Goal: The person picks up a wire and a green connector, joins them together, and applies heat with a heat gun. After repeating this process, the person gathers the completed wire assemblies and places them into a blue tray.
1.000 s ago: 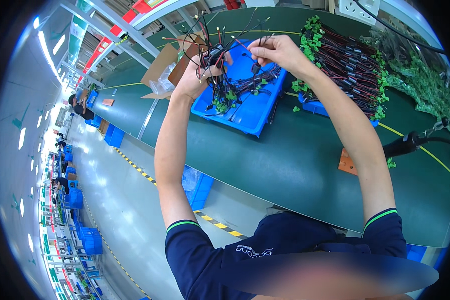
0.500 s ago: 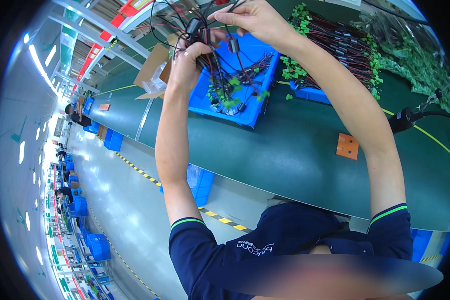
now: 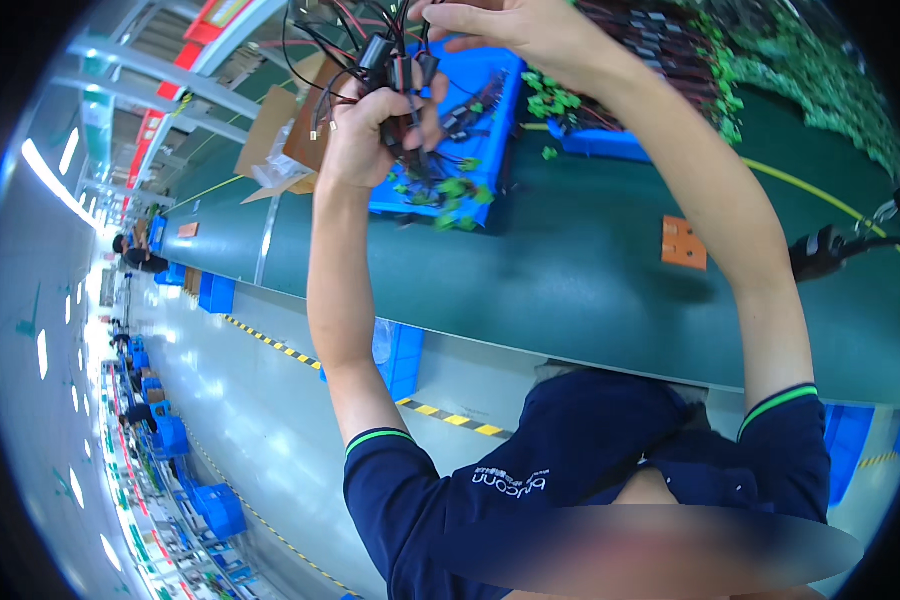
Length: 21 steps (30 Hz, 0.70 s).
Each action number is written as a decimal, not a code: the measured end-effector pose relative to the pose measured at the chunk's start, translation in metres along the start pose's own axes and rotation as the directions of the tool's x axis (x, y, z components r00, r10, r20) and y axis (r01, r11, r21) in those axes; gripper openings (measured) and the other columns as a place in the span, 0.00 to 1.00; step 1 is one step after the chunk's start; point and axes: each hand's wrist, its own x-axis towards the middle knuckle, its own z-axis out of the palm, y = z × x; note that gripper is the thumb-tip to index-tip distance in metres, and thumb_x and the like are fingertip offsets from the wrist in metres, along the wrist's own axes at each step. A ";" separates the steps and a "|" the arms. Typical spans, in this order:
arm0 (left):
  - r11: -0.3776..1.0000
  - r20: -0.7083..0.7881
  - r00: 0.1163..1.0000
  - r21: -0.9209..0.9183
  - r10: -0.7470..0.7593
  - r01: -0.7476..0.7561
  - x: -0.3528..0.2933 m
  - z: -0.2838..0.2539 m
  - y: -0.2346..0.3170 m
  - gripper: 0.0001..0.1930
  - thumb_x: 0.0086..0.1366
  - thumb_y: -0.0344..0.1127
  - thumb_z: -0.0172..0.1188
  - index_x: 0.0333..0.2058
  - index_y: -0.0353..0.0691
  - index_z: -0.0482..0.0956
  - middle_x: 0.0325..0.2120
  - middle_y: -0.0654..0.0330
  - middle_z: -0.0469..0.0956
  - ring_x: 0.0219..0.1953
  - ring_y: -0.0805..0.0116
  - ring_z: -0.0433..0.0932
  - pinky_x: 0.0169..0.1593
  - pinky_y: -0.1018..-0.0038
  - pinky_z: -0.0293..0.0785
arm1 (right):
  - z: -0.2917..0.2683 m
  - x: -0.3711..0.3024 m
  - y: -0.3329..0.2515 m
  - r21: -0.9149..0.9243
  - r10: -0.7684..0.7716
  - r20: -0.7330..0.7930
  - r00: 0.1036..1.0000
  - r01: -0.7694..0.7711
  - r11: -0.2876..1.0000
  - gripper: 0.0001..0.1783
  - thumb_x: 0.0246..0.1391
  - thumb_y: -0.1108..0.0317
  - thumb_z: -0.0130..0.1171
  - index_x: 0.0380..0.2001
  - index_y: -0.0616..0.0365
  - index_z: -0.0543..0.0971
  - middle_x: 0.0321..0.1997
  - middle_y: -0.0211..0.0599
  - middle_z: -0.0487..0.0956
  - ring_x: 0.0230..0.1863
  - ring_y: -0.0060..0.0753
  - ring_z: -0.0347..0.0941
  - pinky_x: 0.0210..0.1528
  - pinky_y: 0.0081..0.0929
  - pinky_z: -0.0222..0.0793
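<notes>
A thick bunch of black and red cables (image 3: 375,60) with black cylinders along them is gripped in my left hand (image 3: 365,135), above the left blue bin. Wire ends fan out upward, and green-tipped ends (image 3: 460,195) hang below the fist over the bin's near edge. Just to the right, my right hand (image 3: 500,30) is at the upper part of the bunch, its fingertips closed around a cable there. The picture's top edge cuts off part of the bunch. More cables lie inside the left blue bin (image 3: 505,100).
Rows of similar cables (image 3: 660,60) fill a second blue bin (image 3: 605,143) on the right. Clear green-tinted plastic (image 3: 830,80) lies beyond it. An orange block (image 3: 683,243) rests on the green table (image 3: 530,280). A black cabled tool (image 3: 818,252) is at the right; an open carton (image 3: 270,130) stands left.
My left hand still grips the bunch, which now hangs over the left bin's near edge. My right hand stays by its upper part. The whole view has shifted slightly.
</notes>
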 end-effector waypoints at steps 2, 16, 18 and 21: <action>0.964 0.136 0.984 0.257 -0.112 0.074 -0.011 -0.006 0.004 0.09 0.60 0.27 0.55 0.40 0.32 0.75 0.33 0.52 0.81 0.27 0.68 0.76 0.32 0.71 0.74 | -0.030 -0.035 -0.001 -0.227 -0.039 0.104 0.994 0.061 0.972 0.22 0.67 0.74 0.61 0.63 0.63 0.73 0.53 0.39 0.82 0.50 0.29 0.79 0.50 0.31 0.78; 0.340 0.371 0.897 0.898 -0.240 -0.281 -0.076 0.104 -0.164 0.46 0.49 0.36 0.79 0.66 0.43 0.65 0.64 0.42 0.67 0.63 0.38 0.70 0.64 0.51 0.70 | 0.013 -0.288 0.040 -0.922 0.501 0.028 0.865 -0.171 0.347 0.55 0.49 0.40 0.72 0.70 0.66 0.64 0.71 0.52 0.70 0.72 0.57 0.66 0.74 0.48 0.60; 0.382 0.390 0.889 0.880 -0.240 -0.283 -0.087 0.087 -0.166 0.46 0.48 0.37 0.80 0.65 0.43 0.66 0.64 0.43 0.67 0.64 0.38 0.69 0.65 0.51 0.69 | 0.015 -0.311 0.048 -0.963 0.499 0.018 0.867 -0.120 0.243 0.55 0.50 0.37 0.71 0.69 0.68 0.66 0.70 0.50 0.71 0.71 0.56 0.66 0.73 0.48 0.61; 0.408 0.388 0.900 0.868 -0.199 -0.284 -0.105 0.071 -0.172 0.46 0.46 0.41 0.83 0.63 0.42 0.68 0.62 0.45 0.70 0.65 0.40 0.69 0.66 0.53 0.68 | 0.013 -0.323 0.048 -0.989 0.474 0.008 0.880 -0.063 0.135 0.51 0.51 0.39 0.71 0.69 0.60 0.68 0.67 0.46 0.72 0.71 0.51 0.65 0.74 0.51 0.59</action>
